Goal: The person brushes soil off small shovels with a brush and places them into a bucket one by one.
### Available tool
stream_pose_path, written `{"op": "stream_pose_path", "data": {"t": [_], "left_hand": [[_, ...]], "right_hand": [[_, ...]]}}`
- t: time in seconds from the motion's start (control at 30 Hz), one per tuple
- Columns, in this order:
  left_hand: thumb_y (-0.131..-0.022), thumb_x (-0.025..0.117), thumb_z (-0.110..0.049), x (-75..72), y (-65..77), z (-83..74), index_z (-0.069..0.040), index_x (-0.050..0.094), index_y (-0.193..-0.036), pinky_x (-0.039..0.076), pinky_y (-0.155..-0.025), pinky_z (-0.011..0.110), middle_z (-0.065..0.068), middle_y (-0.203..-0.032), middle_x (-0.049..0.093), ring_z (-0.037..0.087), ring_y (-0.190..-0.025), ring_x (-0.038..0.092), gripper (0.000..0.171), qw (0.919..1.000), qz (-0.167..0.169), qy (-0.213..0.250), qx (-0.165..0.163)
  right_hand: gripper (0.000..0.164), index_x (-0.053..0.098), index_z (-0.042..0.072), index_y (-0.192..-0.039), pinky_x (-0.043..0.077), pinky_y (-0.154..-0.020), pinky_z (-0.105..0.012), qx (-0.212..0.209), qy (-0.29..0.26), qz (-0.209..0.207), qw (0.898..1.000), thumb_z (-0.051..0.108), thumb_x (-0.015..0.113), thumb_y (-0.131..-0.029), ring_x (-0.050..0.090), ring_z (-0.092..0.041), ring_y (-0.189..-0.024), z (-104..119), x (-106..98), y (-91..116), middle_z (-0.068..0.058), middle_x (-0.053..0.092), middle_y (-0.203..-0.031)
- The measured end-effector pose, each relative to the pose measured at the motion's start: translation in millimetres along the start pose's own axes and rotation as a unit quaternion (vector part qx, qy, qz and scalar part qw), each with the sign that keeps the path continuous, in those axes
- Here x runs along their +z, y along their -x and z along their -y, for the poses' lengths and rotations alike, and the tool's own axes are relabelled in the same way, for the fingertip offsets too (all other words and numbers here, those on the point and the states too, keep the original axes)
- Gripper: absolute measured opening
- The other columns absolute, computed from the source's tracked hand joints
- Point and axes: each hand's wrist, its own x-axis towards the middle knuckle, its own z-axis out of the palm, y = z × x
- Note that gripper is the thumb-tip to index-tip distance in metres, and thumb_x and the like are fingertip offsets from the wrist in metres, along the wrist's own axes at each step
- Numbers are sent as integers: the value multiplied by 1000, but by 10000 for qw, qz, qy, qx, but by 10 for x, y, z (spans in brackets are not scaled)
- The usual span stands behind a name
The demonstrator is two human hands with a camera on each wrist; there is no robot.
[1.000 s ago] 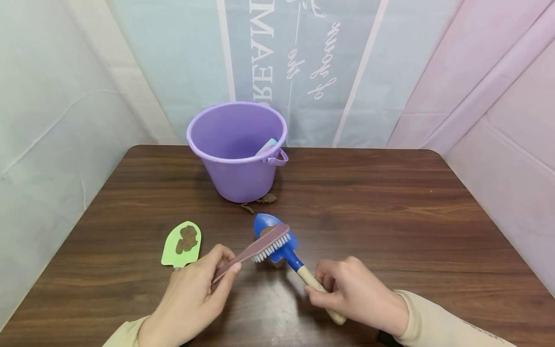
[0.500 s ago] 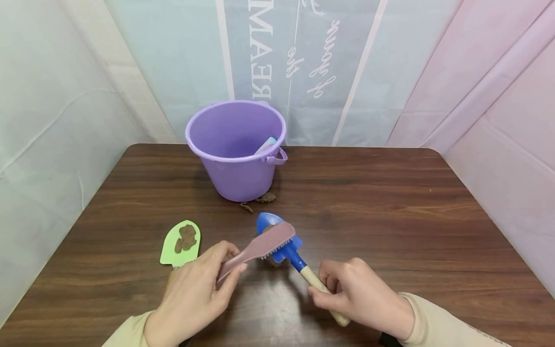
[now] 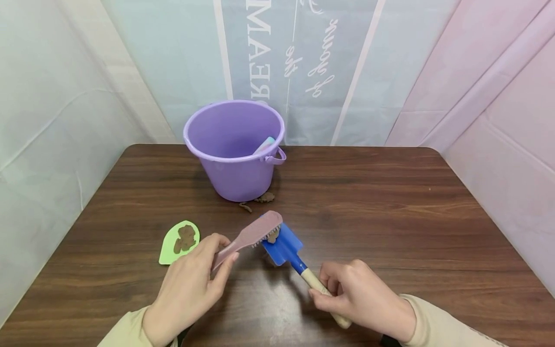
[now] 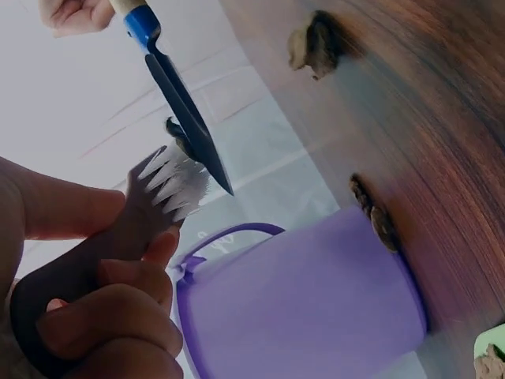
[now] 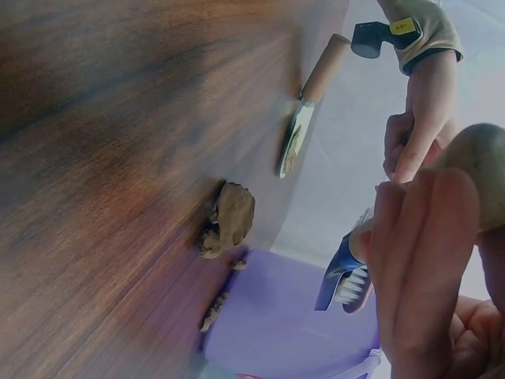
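Note:
My left hand (image 3: pixel 186 284) grips the handle of a dusty-pink brush (image 3: pixel 256 232), its white bristles (image 4: pixel 177 183) facing down onto a blue trowel (image 3: pixel 289 245). My right hand (image 3: pixel 362 296) holds that trowel by its pale wooden handle (image 3: pixel 315 281), with the blade pointing away and to the left. A small brown clay-like lump (image 3: pixel 273 235) shows on the blade beside the bristles. The brush head hides the blade's tip. In the left wrist view, the bristles meet the blade, which hangs above the table.
Behind the tools stands a purple bucket (image 3: pixel 236 178) holding a pastel object (image 3: pixel 264 144). Brown bits (image 3: pixel 265 197) lie at its base. A green trowel (image 3: pixel 166 248) bearing brown lumps rests left of my left hand. Under the blue trowel, another brown lump (image 5: pixel 235 213) sits on the table.
The brush first shifted slightly right, its bristles turning downward, then swept left toward the blade's tip. The lump beside the bristles and more of the blade now show. The blue trowel stays nearly still.

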Motion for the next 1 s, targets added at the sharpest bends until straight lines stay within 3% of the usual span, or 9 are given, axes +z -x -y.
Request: {"op": "stream_pose_path", "data": {"t": [0.33, 0.53, 0.63, 0.83, 1.0], "left_hand": [[-80, 68, -19, -48, -21, 86, -12, 58, -95, 29, -44, 21, -8, -63, 46, 3, -50, 36, 19, 9985, -480, -192, -184], [-82, 68, -22, -70, -1, -4, -19, 58, -94, 27, -45, 17, -15, -62, 40, -2, -50, 32, 16, 9998, -107, 159, -106], [-81, 69, -25, -67, 38, -80, -25, 57, -92, 24, -45, 12, -21, -63, 37, -6, -51, 30, 16, 9992, 97, 330, 191], [-82, 68, -26, -41, 83, -147, -26, 55, -94, 27, -49, 7, -23, -73, 43, -9, -56, 35, 17, 9938, 405, 632, 822], [-80, 70, -28, -27, 55, -110, -24, 57, -93, 29, -48, 10, -21, -71, 43, -7, -55, 36, 18, 9964, 369, 375, 657]], "right_hand": [[27, 49, 23, -68, 25, -36, -2, -15, -21, -4, 10000, 14, 74, -72, 32, 22, -43, -12, 0, 14, 23, 46, -50], [27, 49, 24, -68, 26, -37, -2, -45, 31, -39, 10000, 15, 74, -72, 33, 21, -44, -17, -4, 9, 23, 45, -50], [27, 49, 25, -68, 26, -38, -2, -34, 23, -26, 10000, 15, 74, -72, 32, 21, -44, -15, -7, 5, 23, 45, -50], [26, 50, 25, -68, 26, -39, -2, -30, 67, -21, 10000, 15, 74, -71, 32, 21, -45, -8, -6, 0, 23, 45, -51], [26, 50, 24, -68, 27, -38, -2, -31, -24, 26, 10000, 14, 74, -72, 33, 21, -45, -5, -5, -1, 23, 46, -51]]}}
